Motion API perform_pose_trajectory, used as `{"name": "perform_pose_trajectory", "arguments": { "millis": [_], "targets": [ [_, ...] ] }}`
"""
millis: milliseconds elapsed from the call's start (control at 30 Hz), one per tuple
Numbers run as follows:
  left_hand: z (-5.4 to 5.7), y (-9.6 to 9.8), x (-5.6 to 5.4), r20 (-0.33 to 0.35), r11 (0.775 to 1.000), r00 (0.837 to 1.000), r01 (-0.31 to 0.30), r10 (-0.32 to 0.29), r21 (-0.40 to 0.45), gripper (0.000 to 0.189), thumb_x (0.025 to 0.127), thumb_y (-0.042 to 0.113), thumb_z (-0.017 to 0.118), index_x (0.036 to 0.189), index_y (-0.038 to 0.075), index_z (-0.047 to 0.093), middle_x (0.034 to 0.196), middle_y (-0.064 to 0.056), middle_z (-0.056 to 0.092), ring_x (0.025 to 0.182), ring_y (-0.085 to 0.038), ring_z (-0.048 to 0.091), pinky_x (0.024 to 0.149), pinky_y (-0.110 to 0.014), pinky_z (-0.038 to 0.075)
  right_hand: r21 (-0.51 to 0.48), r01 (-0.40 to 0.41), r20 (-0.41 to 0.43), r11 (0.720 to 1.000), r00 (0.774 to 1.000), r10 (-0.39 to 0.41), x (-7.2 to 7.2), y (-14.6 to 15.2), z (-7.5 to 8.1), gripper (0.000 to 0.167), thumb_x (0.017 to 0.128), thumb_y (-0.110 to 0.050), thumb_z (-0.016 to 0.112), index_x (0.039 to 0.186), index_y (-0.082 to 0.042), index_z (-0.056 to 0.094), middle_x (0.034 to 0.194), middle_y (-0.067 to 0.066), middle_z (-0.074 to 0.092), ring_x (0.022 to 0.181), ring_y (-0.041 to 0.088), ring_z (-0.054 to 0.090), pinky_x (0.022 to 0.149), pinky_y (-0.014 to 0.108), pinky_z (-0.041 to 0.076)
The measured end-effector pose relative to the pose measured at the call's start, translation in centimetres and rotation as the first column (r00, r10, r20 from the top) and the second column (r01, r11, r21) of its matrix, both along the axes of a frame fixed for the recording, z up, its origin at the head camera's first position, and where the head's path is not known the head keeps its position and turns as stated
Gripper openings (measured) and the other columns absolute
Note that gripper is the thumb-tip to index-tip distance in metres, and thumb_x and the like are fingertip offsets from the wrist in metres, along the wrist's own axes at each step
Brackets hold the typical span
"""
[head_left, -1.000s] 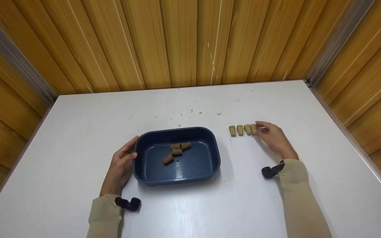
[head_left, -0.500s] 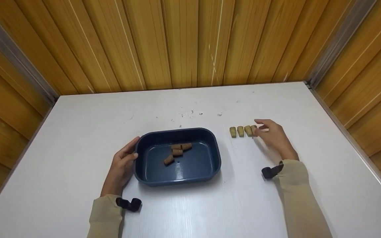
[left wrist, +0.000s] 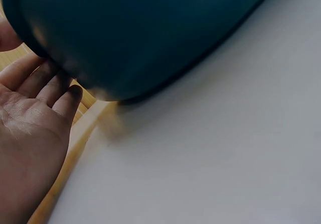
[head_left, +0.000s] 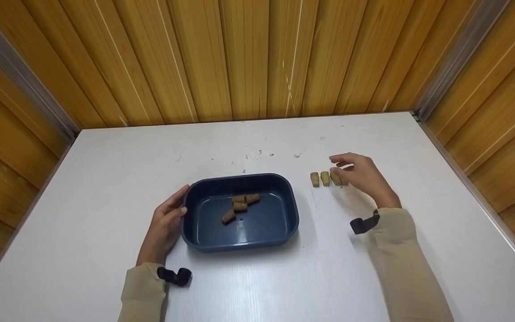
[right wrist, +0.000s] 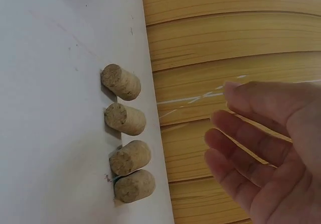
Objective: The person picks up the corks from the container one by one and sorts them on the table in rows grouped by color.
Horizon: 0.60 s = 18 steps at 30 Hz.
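My left hand [head_left: 163,223] holds the left end of a dark blue plastic tub [head_left: 266,228], thumb at the rim. In the left wrist view its fingers [left wrist: 37,81] lie against the outside of the tub's wall [left wrist: 150,38]. Several brown corks [head_left: 239,206] lie in a loose cluster inside the tub. Right of the tub, a row of several paler, tapered corks [head_left: 314,179] lies on the table. My right hand [head_left: 362,176] hovers over the row's right end, fingers loosely bent with nothing between them. The right wrist view shows these corks [right wrist: 125,118] apart from the hand.
The white table [head_left: 248,286] backs onto a wood-patterned panel wall [head_left: 248,62], with more panels at both sides. Small dark marks [head_left: 259,153] dot the surface behind the tub. A black wrist camera [head_left: 177,276] sits on each sleeve.
My right hand has let go of the row's rightmost cork, lifted, and shifted left and away over the row. My left hand and the tub have stayed in place.
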<state>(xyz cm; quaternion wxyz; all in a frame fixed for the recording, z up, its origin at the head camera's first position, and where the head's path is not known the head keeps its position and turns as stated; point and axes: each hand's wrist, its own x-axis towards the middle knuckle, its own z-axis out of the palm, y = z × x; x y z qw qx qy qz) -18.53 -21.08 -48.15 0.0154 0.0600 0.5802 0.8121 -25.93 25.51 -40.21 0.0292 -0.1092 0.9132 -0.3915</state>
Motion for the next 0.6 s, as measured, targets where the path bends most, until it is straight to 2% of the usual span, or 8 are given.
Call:
{"name": "perform_pose_trajectory", "arguments": {
  "millis": [200, 367, 600],
  "targets": [
    [-0.1, 0.1, 0.1, -0.023, 1.000, 1.000, 0.021, -0.021, 0.003, 0.059, 0.088, -0.011, 0.044, 0.144, -0.012, 0.028, 0.139, 0.002, 0.051, 0.128, -0.002, 0.049, 0.106, -0.017, 0.039, 0.030, -0.062, 0.036, 0.998, 0.997, 0.061, -0.2, -1.4, 1.3, 0.037, 0.092, -0.014, 0.062, 0.128, -0.003, 0.060, 0.129, 0.019, 0.060, 0.114, 0.036, 0.060, 0.096, 0.047, 0.051],
    [-0.1, 0.0, 0.2, -0.023, 1.000, 1.000, 0.021, -0.020, 0.009, 0.059, 0.088, -0.011, 0.044, 0.144, -0.012, 0.029, 0.142, -0.002, 0.050, 0.128, -0.003, 0.049, 0.106, -0.018, 0.040, 0.061, -0.141, 0.024, 0.988, 0.990, 0.140, -0.1, -3.1, 2.2, 0.036, 0.091, -0.012, 0.064, 0.126, -0.003, 0.062, 0.126, 0.019, 0.062, 0.112, 0.035, 0.061, 0.098, 0.047, 0.050],
    [0.0, 0.0, 0.1, -0.016, 0.999, 1.000, -0.007, 0.007, -0.045, 0.058, 0.088, -0.010, 0.044, 0.144, -0.009, 0.032, 0.145, -0.005, 0.047, 0.129, -0.001, 0.047, 0.107, -0.016, 0.038, 0.063, -0.258, -0.003, 0.964, 0.966, 0.259, 0.0, -5.9, 3.6, 0.035, 0.086, -0.010, 0.069, 0.120, -0.002, 0.066, 0.119, 0.015, 0.067, 0.107, 0.029, 0.063, 0.096, 0.045, 0.051]
  ]
}}
